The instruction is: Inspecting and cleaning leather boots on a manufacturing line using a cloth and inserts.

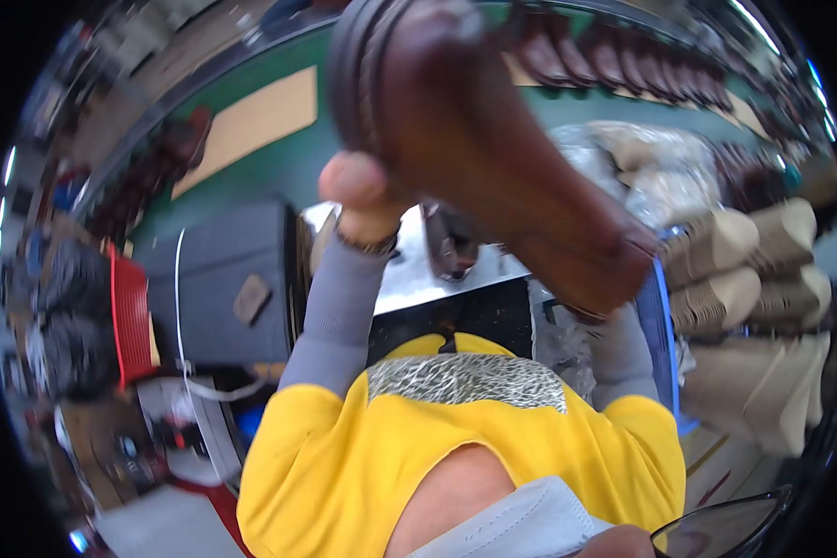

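A brown leather boot [493, 139] is held up close, tilted, its toe and dark stitched sole toward the upper left and its shaft toward the lower right. My left hand [367, 195] is closed on it beside the sole, thumb showing, the other fingers hidden behind the boot. My right forearm [623, 358], in a grey sleeve, reaches up behind the boot's shaft. The boot covers my right hand, so its fingers do not show. Beyond and below the boot, another dark brown shoe [451, 242] lies on a white surface [409, 279].
Rows of brown shoes [614, 56] line the far side of a green table [279, 191], beside tan cardboard [260, 121]. At right are beige shoe forms [716, 242], plastic-wrapped pieces [660, 177] and a blue crate edge [665, 344]. At left stand a dark case [223, 270] and red basket [130, 316].
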The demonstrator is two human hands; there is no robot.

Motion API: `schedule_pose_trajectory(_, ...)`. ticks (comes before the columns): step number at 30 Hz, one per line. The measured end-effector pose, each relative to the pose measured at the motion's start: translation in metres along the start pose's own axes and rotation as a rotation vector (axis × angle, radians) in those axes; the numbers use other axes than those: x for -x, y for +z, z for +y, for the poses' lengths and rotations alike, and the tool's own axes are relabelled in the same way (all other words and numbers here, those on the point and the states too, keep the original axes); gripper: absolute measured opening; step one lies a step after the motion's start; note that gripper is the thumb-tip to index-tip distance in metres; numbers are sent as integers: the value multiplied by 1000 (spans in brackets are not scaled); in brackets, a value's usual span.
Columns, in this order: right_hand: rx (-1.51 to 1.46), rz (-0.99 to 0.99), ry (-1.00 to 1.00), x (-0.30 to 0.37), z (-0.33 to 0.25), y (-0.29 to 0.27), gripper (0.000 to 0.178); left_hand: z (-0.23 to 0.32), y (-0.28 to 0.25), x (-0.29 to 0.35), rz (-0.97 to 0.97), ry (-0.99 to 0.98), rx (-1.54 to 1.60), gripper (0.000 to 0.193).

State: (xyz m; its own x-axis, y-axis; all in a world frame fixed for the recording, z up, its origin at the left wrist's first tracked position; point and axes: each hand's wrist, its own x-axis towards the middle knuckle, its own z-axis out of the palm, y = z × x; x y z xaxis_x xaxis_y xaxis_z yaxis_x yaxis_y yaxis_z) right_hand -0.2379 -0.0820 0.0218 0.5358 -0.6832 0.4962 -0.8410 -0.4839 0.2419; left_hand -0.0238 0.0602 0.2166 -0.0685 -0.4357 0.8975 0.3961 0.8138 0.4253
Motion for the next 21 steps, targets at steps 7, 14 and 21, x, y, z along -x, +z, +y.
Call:
schedule_pose_trajectory(7,49,-127,-227,78,24,-25,24,-12,-32,-9,-105,0,-80,93)
schedule_pose_trajectory(14,204,-187,-269,80,42,-10,24,-43,8,39,316,-67,-11,111)
schedule_pose_trajectory(21,425,-262,-220,50,90,31,25,-65,-89,107,102,-742,-1708,71)
